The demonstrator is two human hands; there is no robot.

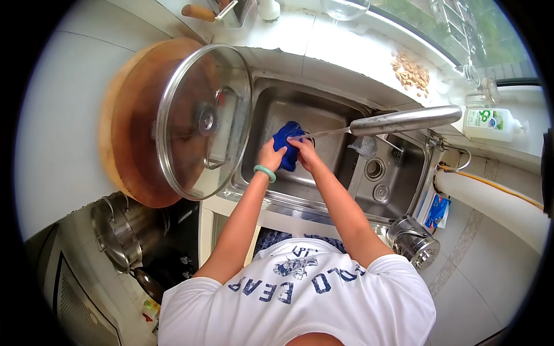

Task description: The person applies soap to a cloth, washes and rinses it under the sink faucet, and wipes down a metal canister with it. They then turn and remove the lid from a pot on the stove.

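Note:
Over the larger sink basin [340, 179], a bunched blue cloth [287, 158] is held between my two hands. My left hand [270, 154], with a pale green bangle on its wrist, is closed on the cloth's left side. On the right side, my right hand [306, 154] has its fingers closed on the same cloth. A thin stream of water runs from the metal faucet [407, 120] toward the cloth and right hand.
A glass lid [187, 155] and round wooden boards [130, 127] stand left of the sink. Right are the smaller basin [398, 196], a soap bottle [490, 124] and a steel bucket [412, 242]. A steel pot [118, 230] sits lower left.

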